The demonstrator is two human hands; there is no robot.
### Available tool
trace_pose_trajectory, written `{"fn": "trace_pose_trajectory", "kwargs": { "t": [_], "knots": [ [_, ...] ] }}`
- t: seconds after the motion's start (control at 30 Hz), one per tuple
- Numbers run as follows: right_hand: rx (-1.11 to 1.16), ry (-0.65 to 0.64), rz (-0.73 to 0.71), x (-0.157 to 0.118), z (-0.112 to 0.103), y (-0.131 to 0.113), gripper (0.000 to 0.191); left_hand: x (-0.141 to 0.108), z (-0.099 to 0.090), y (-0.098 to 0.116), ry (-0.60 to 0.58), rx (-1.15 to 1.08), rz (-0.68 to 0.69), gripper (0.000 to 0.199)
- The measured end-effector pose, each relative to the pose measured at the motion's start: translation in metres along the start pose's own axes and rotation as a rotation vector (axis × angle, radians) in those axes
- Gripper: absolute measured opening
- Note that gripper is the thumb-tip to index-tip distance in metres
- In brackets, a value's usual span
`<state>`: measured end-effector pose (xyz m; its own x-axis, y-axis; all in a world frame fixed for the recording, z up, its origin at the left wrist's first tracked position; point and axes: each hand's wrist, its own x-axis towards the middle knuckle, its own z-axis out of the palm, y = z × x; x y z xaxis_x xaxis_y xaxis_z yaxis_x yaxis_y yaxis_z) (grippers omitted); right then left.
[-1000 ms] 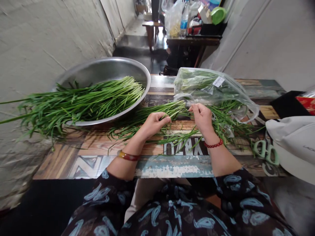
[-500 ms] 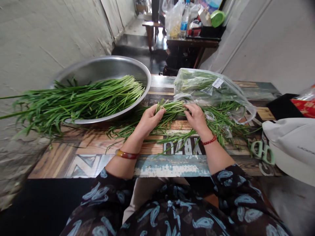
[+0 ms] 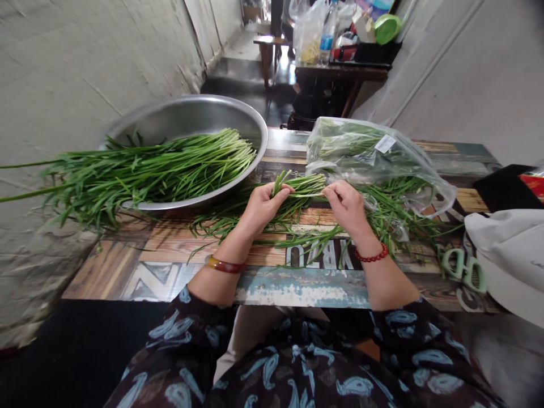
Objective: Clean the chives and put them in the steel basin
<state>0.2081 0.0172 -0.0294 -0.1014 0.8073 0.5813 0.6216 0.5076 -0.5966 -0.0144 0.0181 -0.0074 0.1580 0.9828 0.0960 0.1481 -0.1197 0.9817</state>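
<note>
My left hand (image 3: 264,208) is closed around a few garlic chives (image 3: 278,182), whose cut tips stick up past the thumb. My right hand (image 3: 347,208) pinches the pale end of a chive stalk (image 3: 313,195) that stretches between both hands. Just behind the hands lies a loose bunch of chives (image 3: 308,182) on the wood-patterned table (image 3: 280,289). To the left, a big steel basin (image 3: 264,133) holds a thick heap of chives (image 3: 187,170), leaves hanging over its rim. Stray stems (image 3: 314,241) lie below my hands.
A clear plastic bag (image 3: 361,158) with more chives stands behind my right hand. Green-handled scissors (image 3: 465,269) and a pale cap (image 3: 510,249) lie at the right edge. Walls flank the table; a cluttered side table (image 3: 340,72) is beyond.
My right hand has moved slightly away from the bunch and now draws a single pale stalk taut from the left hand. The view has shifted a little.
</note>
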Motion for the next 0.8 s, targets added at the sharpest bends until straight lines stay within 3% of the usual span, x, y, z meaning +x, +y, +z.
{"fn": "trace_pose_trajectory", "kwargs": {
  "t": [0.23,0.4,0.47,0.6,0.8],
  "knots": [
    [0.013,-0.005,-0.079,-0.003,0.005,-0.020,0.040,-0.002,0.003,-0.001,-0.167,0.175,0.087,0.026],
    [0.021,0.015,0.003,-0.002,0.005,-0.014,0.045,-0.002,0.002,0.001,-0.244,0.323,0.191,0.031],
    [0.006,0.084,0.084,-0.001,0.002,-0.003,0.045,-0.001,0.000,0.001,-0.228,0.325,0.201,0.030],
    [-0.032,0.158,0.201,0.001,-0.003,0.019,0.037,0.002,-0.005,0.000,-0.080,0.311,0.203,0.027],
    [-0.069,0.014,0.133,-0.002,0.006,0.031,0.026,0.006,-0.009,-0.001,-0.048,0.311,0.265,0.027]
  ]
}}
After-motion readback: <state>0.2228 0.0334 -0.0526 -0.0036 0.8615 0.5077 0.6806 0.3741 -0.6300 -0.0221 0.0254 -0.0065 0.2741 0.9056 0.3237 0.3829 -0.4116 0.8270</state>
